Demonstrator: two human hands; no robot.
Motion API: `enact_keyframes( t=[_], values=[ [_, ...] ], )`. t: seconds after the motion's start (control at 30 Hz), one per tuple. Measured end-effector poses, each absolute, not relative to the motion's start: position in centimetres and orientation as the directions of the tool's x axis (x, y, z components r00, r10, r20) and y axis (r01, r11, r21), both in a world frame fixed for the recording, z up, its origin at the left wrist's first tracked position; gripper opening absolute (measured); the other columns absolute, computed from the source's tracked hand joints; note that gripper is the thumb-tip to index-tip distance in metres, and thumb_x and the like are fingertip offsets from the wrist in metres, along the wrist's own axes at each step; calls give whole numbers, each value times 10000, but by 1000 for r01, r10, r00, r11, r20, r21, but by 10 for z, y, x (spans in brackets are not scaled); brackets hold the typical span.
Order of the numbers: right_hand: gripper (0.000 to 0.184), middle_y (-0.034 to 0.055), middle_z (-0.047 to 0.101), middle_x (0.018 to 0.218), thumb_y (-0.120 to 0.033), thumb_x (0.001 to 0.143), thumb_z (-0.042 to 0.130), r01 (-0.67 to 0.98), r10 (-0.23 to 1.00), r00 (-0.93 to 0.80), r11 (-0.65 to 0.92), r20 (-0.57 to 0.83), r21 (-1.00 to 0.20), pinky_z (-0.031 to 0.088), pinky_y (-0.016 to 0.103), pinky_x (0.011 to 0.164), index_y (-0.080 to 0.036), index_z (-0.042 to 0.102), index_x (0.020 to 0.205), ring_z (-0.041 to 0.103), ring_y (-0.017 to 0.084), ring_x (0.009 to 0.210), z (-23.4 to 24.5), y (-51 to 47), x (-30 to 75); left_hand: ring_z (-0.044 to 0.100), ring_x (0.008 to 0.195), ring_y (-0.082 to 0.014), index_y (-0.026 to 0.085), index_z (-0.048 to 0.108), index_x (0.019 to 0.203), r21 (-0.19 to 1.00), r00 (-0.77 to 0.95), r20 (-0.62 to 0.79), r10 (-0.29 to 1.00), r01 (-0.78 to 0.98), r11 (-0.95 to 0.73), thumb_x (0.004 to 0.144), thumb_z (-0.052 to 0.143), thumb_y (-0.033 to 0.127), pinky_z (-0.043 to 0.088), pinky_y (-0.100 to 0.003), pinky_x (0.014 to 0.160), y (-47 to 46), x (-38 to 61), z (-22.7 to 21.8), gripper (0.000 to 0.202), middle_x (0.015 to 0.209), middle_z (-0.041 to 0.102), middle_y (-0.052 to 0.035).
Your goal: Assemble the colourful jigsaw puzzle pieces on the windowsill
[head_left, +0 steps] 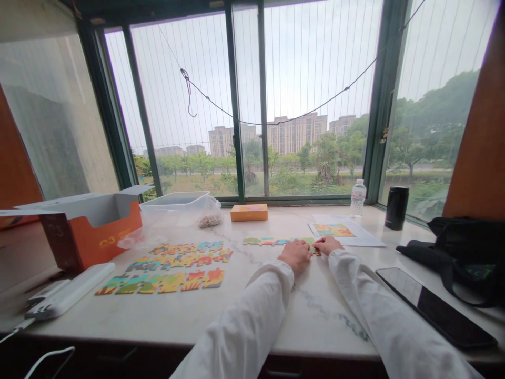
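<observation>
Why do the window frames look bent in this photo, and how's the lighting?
In the head view, the wide lens leans the green window frame and stretches the white sleeve near the bottom edge; the sky is bright and washed out; soft daylight leaves only faint shadows beneath the left hand and right hand on the marble countertop; the distant apartment blocks look hazy.

"Anything readable?"

"Yes, the orange box (90,237) has "C3" in gold on its long side, with more gold marks after it, too blurred to read. A darker "C3" sits on its end."

"And the paper sheet (347,231)?"

"Its print is too small. The water bottle (358,199) label is blurred too."
</observation>
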State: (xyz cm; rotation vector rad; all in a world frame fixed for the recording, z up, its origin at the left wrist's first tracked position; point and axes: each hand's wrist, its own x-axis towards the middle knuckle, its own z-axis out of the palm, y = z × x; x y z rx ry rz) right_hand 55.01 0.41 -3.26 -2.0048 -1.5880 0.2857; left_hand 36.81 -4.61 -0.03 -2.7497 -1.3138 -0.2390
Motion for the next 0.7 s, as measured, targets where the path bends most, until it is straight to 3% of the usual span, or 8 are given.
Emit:
enact_keyframes(
  t=[0.1, 0.3, 0.7],
  values=[
    [170, 24, 783, 921, -367, 675, 680, 811, 949, 302, -205, 92, -548, 547, 305, 779, -293, 787, 786, 720, 240, 940, -33, 5, 551, 545, 1218, -249, 211, 647, 1189, -22, 603, 160, 782, 794, -608, 979, 380, 292, 467, -431, 989, -41, 371, 3, 350, 1303, 624, -105],
    [199, 31, 778, 919, -385, 684, 696, 818, 946, 304, -200, 109, -540, 545, 315, 797, -287, 771, 840, 719, 242, 946, -33, 6, 550, 567, 1164, -266, 167, 706, 1086, -87, 607, 185, 773, 793, -602, 953, 411, 260, 463, -443, 972, -45, 376, 4, 338, 1189, 682, -122],
    [279, 44, 759, 1055, -444, 745, 680, 834, 948, 310, -236, 70, -498, 540, 351, 868, -290, 770, 959, 693, 263, 1045, -32, 8, 553, 617, 1110, -263, 171, 697, 1088, -61, 537, 188, 822, 842, -536, 964, 385, 260, 470, -424, 951, -45, 379, 1, 347, 1174, 694, -124]
  ],
)
